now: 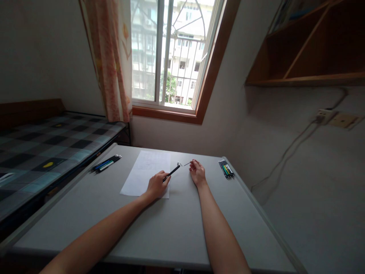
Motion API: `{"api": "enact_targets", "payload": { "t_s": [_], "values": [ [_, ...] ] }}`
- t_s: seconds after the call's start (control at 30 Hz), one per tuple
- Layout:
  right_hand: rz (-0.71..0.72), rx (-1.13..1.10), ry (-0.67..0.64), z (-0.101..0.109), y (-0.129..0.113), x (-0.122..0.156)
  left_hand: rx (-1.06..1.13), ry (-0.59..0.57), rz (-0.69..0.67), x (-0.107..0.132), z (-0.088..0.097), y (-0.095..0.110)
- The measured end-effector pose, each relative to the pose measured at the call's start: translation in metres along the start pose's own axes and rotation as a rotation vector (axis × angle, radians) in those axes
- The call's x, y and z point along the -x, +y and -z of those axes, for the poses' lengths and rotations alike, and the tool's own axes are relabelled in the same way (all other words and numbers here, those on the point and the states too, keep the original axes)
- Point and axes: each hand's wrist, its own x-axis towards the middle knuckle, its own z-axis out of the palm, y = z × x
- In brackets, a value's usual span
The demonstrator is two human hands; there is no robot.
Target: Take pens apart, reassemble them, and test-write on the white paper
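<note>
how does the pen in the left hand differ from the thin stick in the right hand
The black pen is clearly thicker than the thin stick. More of the pen shows than of the stick. In view, the pen slants more steeply; the stick looks nearer level. Both look mostly dark, and their free ends point toward each other.

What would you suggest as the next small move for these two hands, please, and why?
Probably ease the right hand slightly leftward, bringing the thin piece to the end of the black pen: the left hand holds that pen pointing toward it, and a small gap separates them.
</note>
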Motion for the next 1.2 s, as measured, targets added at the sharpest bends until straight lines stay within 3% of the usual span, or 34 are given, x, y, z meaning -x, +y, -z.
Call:
{"api": "enact_targets", "payload": {
  "t_s": [0.47,0.8,1.2],
  "values": [
    [-0.026,0.013,0.022,-0.003,0.000,0.002,-0.042,-0.031,-0.016,0.001,0.001,0.001],
    [0.012,0.277,-0.171,-0.008,0.002,0.008,-0.047,-0.058,-0.024,0.001,0.002,0.002],
    [-0.112,0.226,-0.304,-0.013,0.003,0.013,-0.006,-0.039,-0.019,0.001,0.004,0.005]
  ]
}}
